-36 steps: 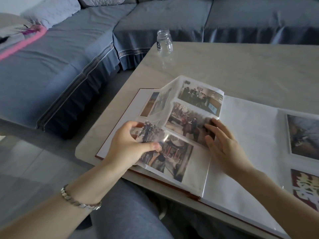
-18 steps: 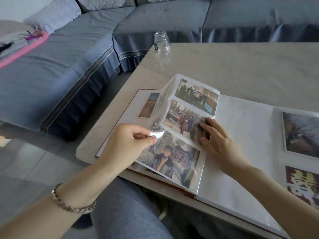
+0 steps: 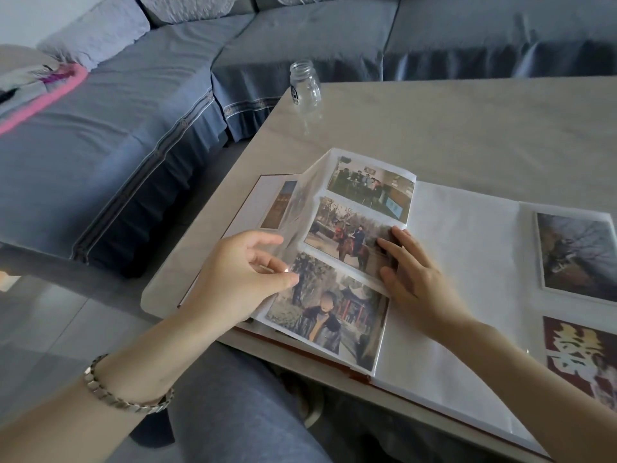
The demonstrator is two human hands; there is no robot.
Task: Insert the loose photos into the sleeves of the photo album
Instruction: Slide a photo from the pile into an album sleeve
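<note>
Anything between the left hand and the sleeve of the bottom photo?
Nothing visible. The left hand grips the sleeve page at its edge beside the bottom photo; the right hand lies flat on the middle photo, clear of it.

Light: dim, cool, diffuse daylight; only soft shadows are cast.
Desk (image 3: 467,128): lit evenly, palest at its far side; a faint reflection of the glass jar (image 3: 304,86) is carried on its top.
Sleeve (image 3: 300,208): a milky sheen is laid over its raised part; a small point of glare is recorded at the thumb of the left hand (image 3: 233,279).
Right hand (image 3: 417,279): outline softened by slight blur.
Floor (image 3: 50,329): one bright patch is noted at the left edge.
Margins: straight lines are bowed by the wide lens.
</note>
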